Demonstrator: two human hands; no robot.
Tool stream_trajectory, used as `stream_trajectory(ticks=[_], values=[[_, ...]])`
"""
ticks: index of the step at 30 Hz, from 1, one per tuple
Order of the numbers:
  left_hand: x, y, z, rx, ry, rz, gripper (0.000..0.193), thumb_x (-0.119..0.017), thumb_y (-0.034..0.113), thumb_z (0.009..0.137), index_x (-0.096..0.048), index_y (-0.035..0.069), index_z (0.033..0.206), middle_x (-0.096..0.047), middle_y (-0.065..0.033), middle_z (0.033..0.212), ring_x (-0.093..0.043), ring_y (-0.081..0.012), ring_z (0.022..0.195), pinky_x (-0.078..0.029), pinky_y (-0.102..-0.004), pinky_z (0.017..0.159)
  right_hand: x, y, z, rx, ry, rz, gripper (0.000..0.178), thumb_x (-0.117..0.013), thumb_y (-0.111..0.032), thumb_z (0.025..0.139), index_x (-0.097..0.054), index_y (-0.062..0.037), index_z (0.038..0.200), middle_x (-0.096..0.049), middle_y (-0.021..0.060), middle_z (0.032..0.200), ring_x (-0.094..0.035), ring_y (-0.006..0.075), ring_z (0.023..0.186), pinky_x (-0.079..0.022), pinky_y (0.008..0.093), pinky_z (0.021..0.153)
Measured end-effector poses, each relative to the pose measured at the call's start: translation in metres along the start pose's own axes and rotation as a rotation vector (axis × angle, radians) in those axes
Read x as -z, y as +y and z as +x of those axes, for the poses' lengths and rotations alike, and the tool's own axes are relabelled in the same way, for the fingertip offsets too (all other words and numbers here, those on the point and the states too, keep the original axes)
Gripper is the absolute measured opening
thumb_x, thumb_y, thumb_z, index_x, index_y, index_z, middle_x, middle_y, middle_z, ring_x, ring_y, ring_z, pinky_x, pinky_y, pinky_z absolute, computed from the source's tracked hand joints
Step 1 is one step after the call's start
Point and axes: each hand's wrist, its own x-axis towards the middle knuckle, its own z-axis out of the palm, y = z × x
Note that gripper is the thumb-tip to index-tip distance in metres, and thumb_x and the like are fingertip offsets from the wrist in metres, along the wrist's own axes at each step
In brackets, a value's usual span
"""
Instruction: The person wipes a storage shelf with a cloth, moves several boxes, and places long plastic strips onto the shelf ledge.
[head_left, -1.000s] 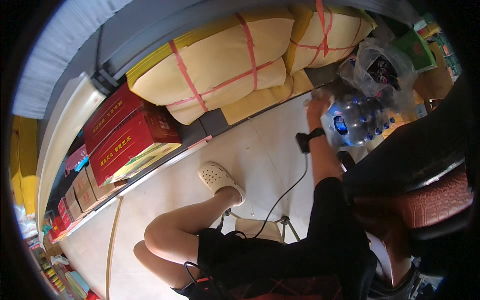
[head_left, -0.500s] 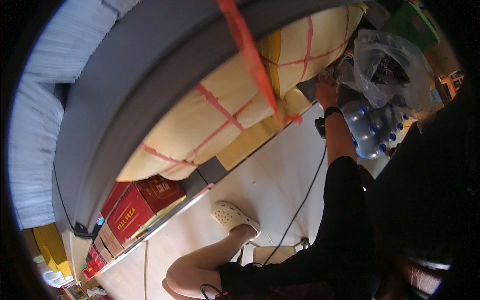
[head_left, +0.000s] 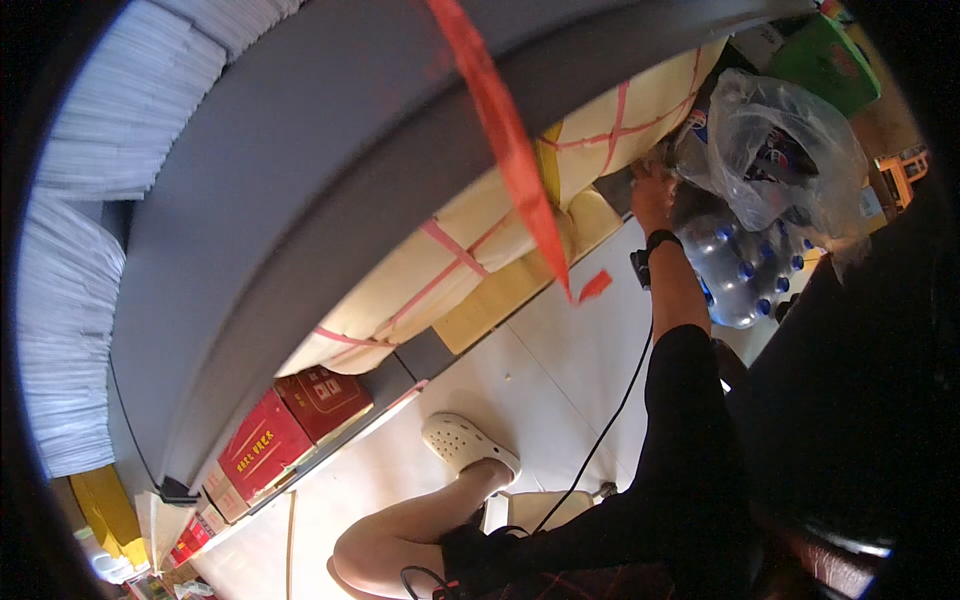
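My left hand (head_left: 652, 198), with a dark band and small device on its wrist, reaches down beside the end of the cream-coloured bundles (head_left: 450, 255) tied with pink strapping. Its fingers are bent together; whatever lies between them is too small and shaded to make out. Right beside the fingers is a clear plastic bag (head_left: 738, 185) holding dark, printed packages. Just below that sits a pack of clear bottles (head_left: 735, 265) with blue caps. A loose red strap (head_left: 505, 130) hangs in front of the bundles, apart from the hand. My right hand does not show.
A grey curved tabletop edge (head_left: 300, 180) overhangs the bundles. Red boxes (head_left: 268, 445) stand low on the left, stacked white paper (head_left: 70, 350) above. A green container (head_left: 825, 65) is at the far right. A black cable (head_left: 610, 420) runs down past the clog (head_left: 470, 445).
The view has shifted slightly, and the red strap's lower end has swung down. My left hand stays at the same spot by the bag, its fingers showing a little more clearly.
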Motion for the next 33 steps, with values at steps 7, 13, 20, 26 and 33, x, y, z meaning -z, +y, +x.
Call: stream_trajectory(ticks=[7,13,20,26,33], values=[[0.023,-0.019,0.006,0.011,0.000,-0.067,0.036,-0.046,0.019,0.084,-0.041,-0.005,0.111,-0.036,-0.0207,0.116,-0.047,-0.0383,0.095,-0.047,-0.0448,0.081,-0.050,0.000,-0.056,0.132,0.307,0.326,0.033,-0.043,-0.011,0.082,-0.053,-0.0168,0.112,-0.048,0.0100,0.112,-0.044,0.0266,0.099,-0.036,0.0395,0.083],[0.063,-0.032,0.007,0.013,0.036,-0.101,0.037,-0.047,0.020,0.084,-0.040,-0.004,0.111,-0.036,-0.0205,0.116,-0.047,-0.0383,0.095,-0.047,-0.0448,0.080,0.020,-0.043,-0.083,-1.075,-0.097,1.575,0.030,-0.040,-0.018,0.087,-0.052,-0.0076,0.113,-0.054,0.0101,0.107,-0.051,0.0207,0.093,-0.042,0.0325,0.079],[0.108,-0.045,0.010,0.056,0.096,-0.148,0.038,-0.047,0.020,0.084,-0.040,-0.004,0.112,-0.035,-0.0203,0.117,-0.047,-0.0384,0.095,-0.047,-0.0448,0.080,0.005,-0.105,-0.173,-0.677,-0.345,1.819,0.058,-0.034,0.007,0.079,-0.031,-0.0135,0.132,-0.044,0.0058,0.122,-0.048,0.0161,0.102,-0.041,0.0265,0.083],[0.145,-0.053,0.010,0.097,0.149,-0.171,0.038,-0.047,0.021,0.084,-0.039,-0.003,0.113,-0.035,-0.0202,0.118,-0.047,-0.0384,0.095,-0.047,-0.0448,0.080,0.006,-0.232,-0.285,-0.346,-0.433,1.481,0.053,-0.047,-0.001,0.080,-0.032,-0.0094,0.130,-0.051,0.0063,0.109,-0.048,0.0139,0.098,-0.039,0.0261,0.081],[0.186,-0.069,0.010,0.120,0.211,-0.205,0.041,-0.048,0.022,0.083,-0.038,-0.002,0.114,-0.034,-0.0195,0.119,-0.047,-0.0385,0.096,-0.047,-0.0451,0.080,0.043,-0.333,-0.351,-0.518,-0.290,1.287,0.043,-0.048,0.002,0.075,-0.040,-0.0042,0.117,-0.053,0.0140,0.083,-0.051,0.0274,0.070,-0.043,0.0325,0.062]])
